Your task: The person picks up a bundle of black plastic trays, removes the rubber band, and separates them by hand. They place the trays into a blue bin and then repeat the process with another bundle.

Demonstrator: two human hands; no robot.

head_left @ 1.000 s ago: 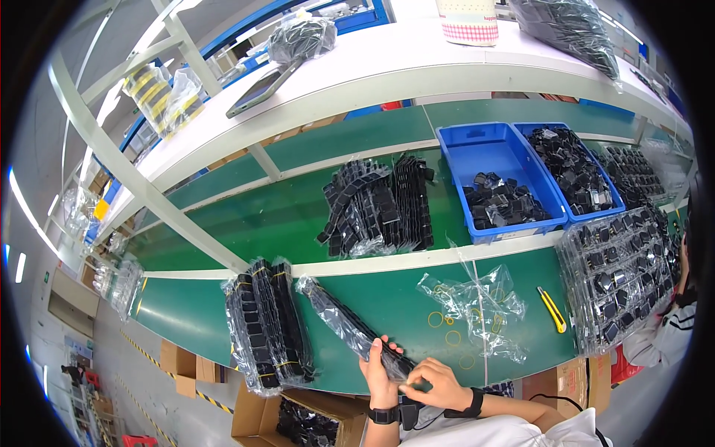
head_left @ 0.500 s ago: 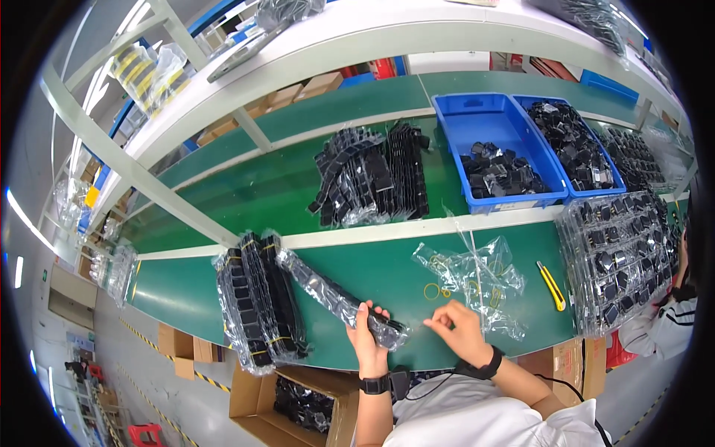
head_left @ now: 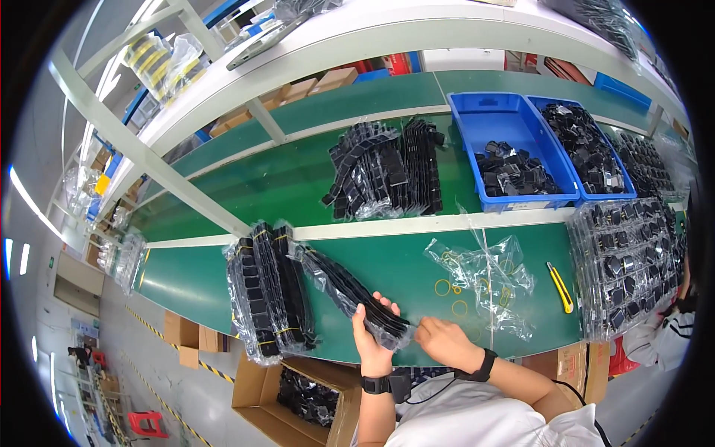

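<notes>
From my head view, my left hand (head_left: 370, 344) grips the near end of the long bagged stack of black parts (head_left: 350, 293), which runs away left across the bench's (head_left: 417, 272) near edge, while my right hand (head_left: 445, 343) pinches its bag end.

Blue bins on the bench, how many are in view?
2. One blue bin sits at the back right, partly filled with black parts; the second blue bin stands right beside it, fuller. Others may be hidden past the picture's rim.

hidden: cardboard box (head_left: 298, 391) partly under bench | small: bin parts (head_left: 514, 173), kind perhaps unclear
</notes>
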